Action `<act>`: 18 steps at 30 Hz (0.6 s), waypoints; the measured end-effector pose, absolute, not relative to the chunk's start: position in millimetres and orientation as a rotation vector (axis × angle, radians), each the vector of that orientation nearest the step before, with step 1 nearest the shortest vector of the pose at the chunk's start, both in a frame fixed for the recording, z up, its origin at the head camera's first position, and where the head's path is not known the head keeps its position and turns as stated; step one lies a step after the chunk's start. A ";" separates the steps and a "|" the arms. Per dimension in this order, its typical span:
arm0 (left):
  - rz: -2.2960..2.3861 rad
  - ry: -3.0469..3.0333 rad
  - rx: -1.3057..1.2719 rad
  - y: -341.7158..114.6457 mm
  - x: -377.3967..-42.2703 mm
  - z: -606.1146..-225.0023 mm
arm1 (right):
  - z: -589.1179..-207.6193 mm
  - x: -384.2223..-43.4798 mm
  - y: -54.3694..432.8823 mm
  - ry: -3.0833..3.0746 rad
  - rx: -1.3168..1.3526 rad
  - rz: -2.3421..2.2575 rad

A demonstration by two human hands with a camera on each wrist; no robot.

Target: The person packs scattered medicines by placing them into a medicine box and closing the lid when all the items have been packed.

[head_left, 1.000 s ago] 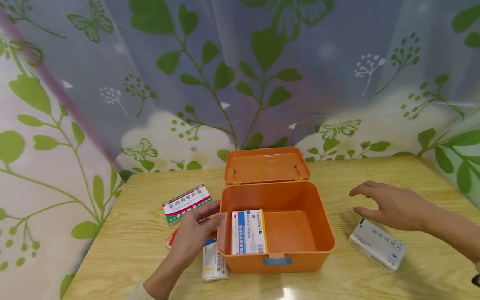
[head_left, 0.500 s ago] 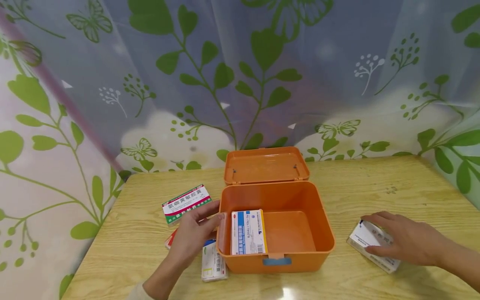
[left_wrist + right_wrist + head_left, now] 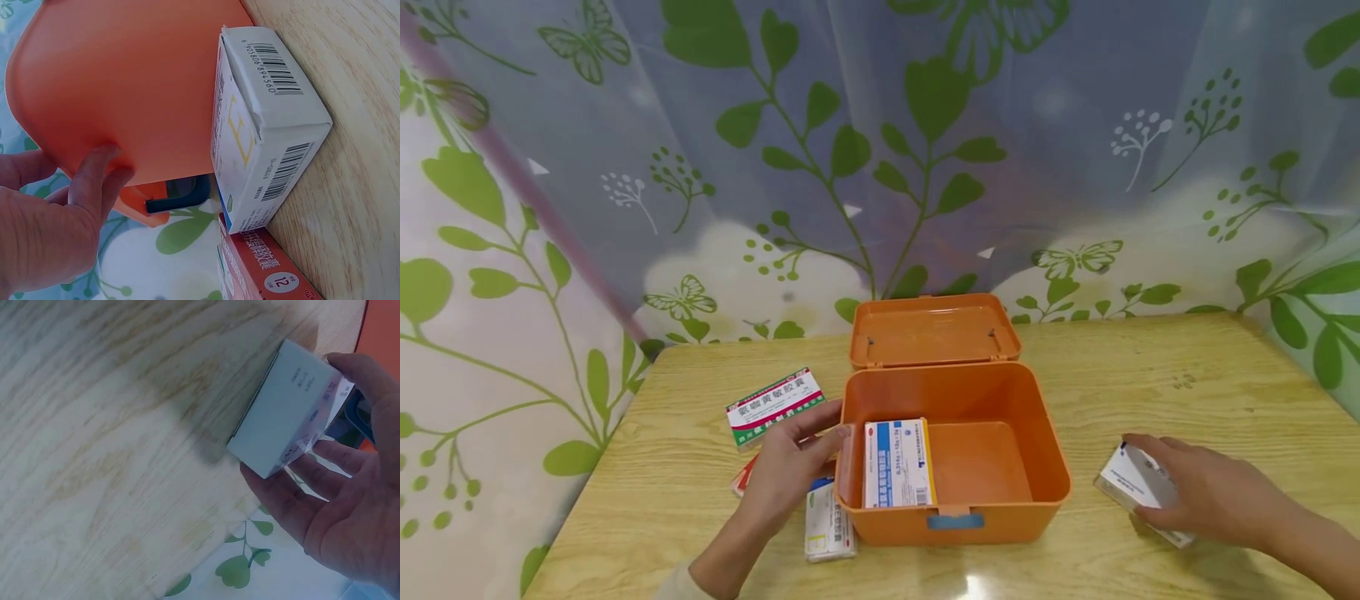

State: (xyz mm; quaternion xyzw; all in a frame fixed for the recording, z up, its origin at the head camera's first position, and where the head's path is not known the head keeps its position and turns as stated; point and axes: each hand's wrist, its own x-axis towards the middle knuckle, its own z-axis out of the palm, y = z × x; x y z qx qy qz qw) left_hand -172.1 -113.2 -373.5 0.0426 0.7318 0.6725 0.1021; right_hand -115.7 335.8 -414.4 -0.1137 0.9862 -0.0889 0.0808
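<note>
Right of the orange case [image 3: 955, 396], the white carton [image 3: 1138, 487] is held on the worktop [image 3: 1120, 367] in the grip of the right hand [image 3: 1217, 500]; light, even pressure advised. Case rim pinched and best kept steady by the left hand [image 3: 786, 471].

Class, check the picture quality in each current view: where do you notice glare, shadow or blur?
Head view: a bright glare patch on the table, in front of the orange box; left wrist view: crisp barcodes on the white carton; right wrist view: dimmer and softer, with hard-to-read print on the pale box in the right hand and a dark shadow beside it.
</note>
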 end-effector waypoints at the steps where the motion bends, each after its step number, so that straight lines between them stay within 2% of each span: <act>1: 1.984 2.163 0.121 -113.3 -172.1 -373.9 | -414.8 -115.5 335.2 2.951 -0.339 -0.265; 18: 1.967 2.183 0.116 -113.2 -172.0 -373.6 | -414.9 -119.0 333.2 2.929 -0.437 -0.261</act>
